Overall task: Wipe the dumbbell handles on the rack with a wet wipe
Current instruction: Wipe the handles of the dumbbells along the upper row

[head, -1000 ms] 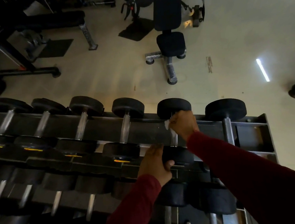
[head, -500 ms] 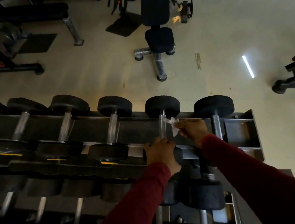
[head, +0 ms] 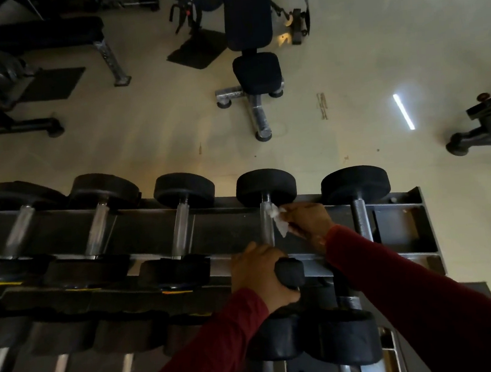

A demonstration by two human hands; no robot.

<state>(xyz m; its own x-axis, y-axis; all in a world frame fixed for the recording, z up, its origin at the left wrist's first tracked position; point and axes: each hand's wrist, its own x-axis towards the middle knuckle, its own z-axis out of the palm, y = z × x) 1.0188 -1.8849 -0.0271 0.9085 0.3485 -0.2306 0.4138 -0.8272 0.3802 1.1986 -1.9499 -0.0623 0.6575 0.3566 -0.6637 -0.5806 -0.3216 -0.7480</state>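
Right hand, dark red sleeve: fingers pinching a crumpled white wet wipe, thin and rag-edged, its upper corner touching the right side of the dumbbell handle; the rest of the wipe hangs just beside the handle. Handle: straight round bar, pale bright metal, smooth sheen, running from a far head to a near head. Dumbbell: heads are thick black discs, matt and rubbery in look; second from the right end of the top tier of the rack. Left hand, same red sleeve: curled over the near head of that dumbbell, thumb on the side nearest the camera, gripping it. Neighbour dumbbell, just right of the handled one: larger black head, darker knurled bar. Further dumbbells to its left in a row, same black discs and shiny bars, heads apart from each other. Rack: dark grey flat metal channels, angled, open cells at its right end; lower tiers below the handled dumbbell hold more black-headed dumbbells, dim and partly hidden by the arms. Floor beyond the rack: pale, glossy, one bright strip of reflected light. Bench, black padded, metal feet, well beyond the handled dumbbell
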